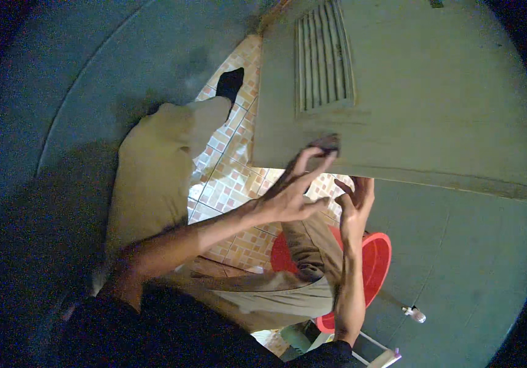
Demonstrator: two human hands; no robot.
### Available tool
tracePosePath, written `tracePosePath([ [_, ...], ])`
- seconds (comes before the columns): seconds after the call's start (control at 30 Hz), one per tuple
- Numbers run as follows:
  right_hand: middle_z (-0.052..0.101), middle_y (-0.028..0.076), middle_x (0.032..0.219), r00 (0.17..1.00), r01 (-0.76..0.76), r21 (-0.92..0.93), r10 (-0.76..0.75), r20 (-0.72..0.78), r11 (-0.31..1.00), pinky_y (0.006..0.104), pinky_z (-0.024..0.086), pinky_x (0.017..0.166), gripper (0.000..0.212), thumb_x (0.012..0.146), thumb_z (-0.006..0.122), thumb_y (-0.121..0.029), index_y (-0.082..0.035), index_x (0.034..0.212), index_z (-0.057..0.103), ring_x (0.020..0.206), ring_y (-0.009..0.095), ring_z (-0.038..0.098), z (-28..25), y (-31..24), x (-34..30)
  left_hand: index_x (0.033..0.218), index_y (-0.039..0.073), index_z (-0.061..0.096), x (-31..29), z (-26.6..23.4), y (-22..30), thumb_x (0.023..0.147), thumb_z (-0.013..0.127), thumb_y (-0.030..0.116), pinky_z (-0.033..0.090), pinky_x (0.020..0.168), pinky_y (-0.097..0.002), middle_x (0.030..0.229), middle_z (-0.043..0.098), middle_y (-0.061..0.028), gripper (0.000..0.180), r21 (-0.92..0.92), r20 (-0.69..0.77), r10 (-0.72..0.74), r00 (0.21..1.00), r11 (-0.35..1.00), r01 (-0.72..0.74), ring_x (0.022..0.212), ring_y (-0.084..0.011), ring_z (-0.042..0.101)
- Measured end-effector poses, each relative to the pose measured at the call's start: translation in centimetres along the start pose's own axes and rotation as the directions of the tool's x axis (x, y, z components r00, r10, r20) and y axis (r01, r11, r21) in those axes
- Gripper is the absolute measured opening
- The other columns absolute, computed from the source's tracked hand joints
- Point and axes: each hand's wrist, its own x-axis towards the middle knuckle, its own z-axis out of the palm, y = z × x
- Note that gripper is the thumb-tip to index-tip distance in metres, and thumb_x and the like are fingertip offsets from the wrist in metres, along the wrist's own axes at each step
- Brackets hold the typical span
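My left hand (291,199) reaches up to a grey-green door (417,92) and pinches a small dark wad (333,144) against its face, below the louvred vent (323,58). Whether the wad is a sponge or a scouring pad I cannot make out. The left thumb points away from the other fingers. My right hand (355,205) is at the door's lower edge, its fingers bent against that edge and the fingertips partly hidden there. Its thumb stands apart, close to the left hand's thumb.
A red plastic basin (377,260) stands behind my bent right leg (312,245). Small patterned tiles (220,165) cover the floor. Green walls (460,251) rise close on both sides. A small whitish fitting (415,314) and a pale frame (383,357) are at the lower right.
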Motion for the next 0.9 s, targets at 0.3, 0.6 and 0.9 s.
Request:
tracePosePath([
  [0.3, 0.051, 0.021, 0.146, 0.991, 0.124, -0.072, -0.121, 0.048, 0.99, 0.0385, 0.055, 0.097, 0.078, 0.077, 0.046, 0.004, -0.002, 0.154, 0.034, 0.13, 0.031, 0.054, 0.3, -0.2, 0.3, 0.162, 0.01, 0.026, -0.5, -0.1, -0.6, 0.078, 0.077, 0.016, 0.037, 0.114, -0.049, 0.144, 0.037, -0.0244, 0.098, 0.015, 0.021, 0.028, 0.999, 0.999, -0.029, 0.137, -0.0443, 0.04],
  [0.6, 0.053, 0.019, 0.142, 0.997, 0.07, -0.097, -0.069, 0.021, 0.993, 0.0331, 0.056, 0.087, 0.076, 0.078, 0.045, 0.003, -0.004, 0.153, 0.035, 0.126, 0.029, 0.057, 0.5, -0.3, 0.5, 0.163, 0.007, 0.022, -3.0, 0.4, -4.9, 0.079, 0.075, 0.014, 0.039, 0.111, -0.0467, 0.139, 0.038, -0.0263, 0.099, 0.028, 0.044, -0.133, 0.99, 0.991, 0.132, 0.132, -0.0435, 0.043],
  [0.9, 0.05, 0.021, 0.147, 0.996, 0.09, -0.046, -0.089, 0.025, 0.995, 0.0371, 0.054, 0.096, 0.076, 0.077, 0.044, 0.005, -0.001, 0.153, 0.035, 0.13, 0.031, 0.055, 0.0, 0.0, 0.4, 0.162, 0.008, 0.024, 0.4, -0.5, 0.2, 0.08, 0.074, 0.013, 0.037, 0.114, -0.0484, 0.14, 0.037, -0.0281, 0.097, 0.009, 0.023, -0.016, 1.0, 1.0, 0.015, 0.137, -0.0461, 0.039],
])
